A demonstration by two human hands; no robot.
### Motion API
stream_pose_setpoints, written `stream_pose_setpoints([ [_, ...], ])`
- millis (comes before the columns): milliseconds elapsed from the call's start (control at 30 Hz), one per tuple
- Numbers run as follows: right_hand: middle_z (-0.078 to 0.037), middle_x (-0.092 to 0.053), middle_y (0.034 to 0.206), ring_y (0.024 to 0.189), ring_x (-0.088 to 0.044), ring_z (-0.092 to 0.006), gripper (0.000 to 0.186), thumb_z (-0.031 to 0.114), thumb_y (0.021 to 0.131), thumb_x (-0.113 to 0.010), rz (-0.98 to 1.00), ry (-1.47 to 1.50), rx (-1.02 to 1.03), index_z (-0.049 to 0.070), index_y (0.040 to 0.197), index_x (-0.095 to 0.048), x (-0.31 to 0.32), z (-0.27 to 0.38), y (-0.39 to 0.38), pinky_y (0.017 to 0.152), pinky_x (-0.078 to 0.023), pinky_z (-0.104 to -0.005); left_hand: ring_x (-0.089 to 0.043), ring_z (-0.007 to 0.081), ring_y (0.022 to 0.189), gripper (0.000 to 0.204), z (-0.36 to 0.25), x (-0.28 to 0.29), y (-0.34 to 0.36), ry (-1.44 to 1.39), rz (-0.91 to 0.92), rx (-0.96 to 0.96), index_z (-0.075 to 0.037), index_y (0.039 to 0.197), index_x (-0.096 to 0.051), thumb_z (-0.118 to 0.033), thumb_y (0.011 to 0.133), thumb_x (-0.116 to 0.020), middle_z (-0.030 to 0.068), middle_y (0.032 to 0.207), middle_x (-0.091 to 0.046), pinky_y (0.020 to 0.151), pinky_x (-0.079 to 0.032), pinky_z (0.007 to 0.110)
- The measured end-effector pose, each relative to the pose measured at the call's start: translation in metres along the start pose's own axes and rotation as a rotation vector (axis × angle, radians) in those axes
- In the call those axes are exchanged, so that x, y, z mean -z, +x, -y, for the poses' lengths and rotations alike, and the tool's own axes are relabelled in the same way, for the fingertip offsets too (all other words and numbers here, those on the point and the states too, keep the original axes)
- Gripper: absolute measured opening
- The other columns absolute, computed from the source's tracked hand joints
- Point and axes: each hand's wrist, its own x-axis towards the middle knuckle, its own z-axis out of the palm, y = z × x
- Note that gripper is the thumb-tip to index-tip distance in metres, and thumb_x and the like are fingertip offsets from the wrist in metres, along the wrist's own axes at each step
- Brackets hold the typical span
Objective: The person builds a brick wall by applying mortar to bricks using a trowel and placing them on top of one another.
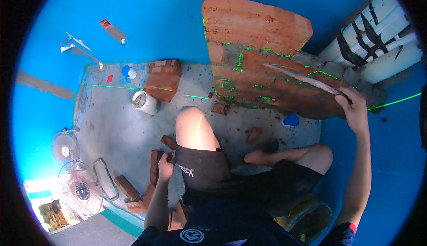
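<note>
Firstly, one long tool (307, 79) before the brick wall (249, 79), end gripped by the right hand (354, 108), apparently for reach; left hand (166, 168), left of that wall beside a brick (155, 166), hold unclear.

Lower-left white glare, green light streaks (240, 59) across the brickwork (260, 65), bowed black rim.
</note>
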Motion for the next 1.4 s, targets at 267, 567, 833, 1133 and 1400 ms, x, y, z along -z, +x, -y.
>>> stream_pose_setpoints([
  [267, -0.019, -0.067, 0.103, 0.097, -0.064, -0.032, 0.033, 0.023, 0.088, -0.069, -0.064, 0.004, -0.008, -0.003, 0.107, -0.066, 0.0, 0.01, 0.014, 0.087, -0.048, -0.0363, -0.068, 0.028, 0.091, 0.025, 0.016, -0.001, -0.009, -0.02, 0.056, 0.002, 0.002, 0.106, -0.063, -0.009, 0.085, -0.066, 0.017, 0.097, -0.069, 0.082, -0.051, 0.036],
  [567, -0.015, -0.067, 0.099, 0.095, -0.061, -0.0228, 0.038, 0.029, 0.091, -0.068, 0.007, 0.107, -0.071, -0.004, 0.108, -0.066, 0.008, -0.008, -0.005, 0.088, -0.047, -0.0338, -0.067, 0.0292, 0.094, 0.03, 0.066, -0.027, -0.036, 0.0, 0.171, 0.247, 0.0, 0.106, -0.063, -0.019, 0.082, -0.066, 0.0166, 0.098, -0.068, 0.085, -0.051, 0.036],
  [833, -0.009, -0.066, 0.086, 0.08, -0.057, -0.0145, 0.033, 0.027, 0.092, -0.064, 0.181, 0.107, -0.101, -0.004, 0.103, -0.065, -0.002, -0.017, 0.032, 0.077, -0.046, -0.0306, -0.066, 0.0305, 0.1, 0.037, 0.111, -0.05, -0.031, -0.241, 0.28, 0.256, 0.001, 0.112, -0.063, -0.019, 0.081, -0.065, 0.0187, 0.107, -0.068, 0.087, -0.05, 0.037],
  [1133, -0.008, -0.063, 0.105, 0.092, -0.055, -0.0157, 0.04, 0.034, 0.097, -0.055, -0.144, 0.381, -0.214, -0.001, 0.116, -0.063, 0.014, -0.063, -0.04, 0.08, -0.045, -0.0297, -0.067, 0.0243, 0.085, 0.033, 0.1, -0.018, -0.084, 0.035, 0.367, 0.694, -0.006, 0.103, -0.069, -0.031, 0.082, -0.069, 0.0106, 0.093, -0.071, 0.077, -0.053, 0.037],
  [1400, -0.008, -0.06, 0.087, 0.072, -0.051, -0.0183, 0.035, 0.035, 0.099, -0.052, -0.036, 0.724, -0.221, 0.001, 0.101, -0.061, -0.065, 0.024, -0.116, 0.064, -0.042, -0.0325, -0.066, 0.0252, 0.068, 0.046, 0.175, 0.085, -0.183, 0.106, -0.269, 0.713, -0.002, 0.076, -0.07, -0.045, 0.09, -0.06, 0.0146, 0.07, -0.067, 0.068, -0.052, 0.041],
])
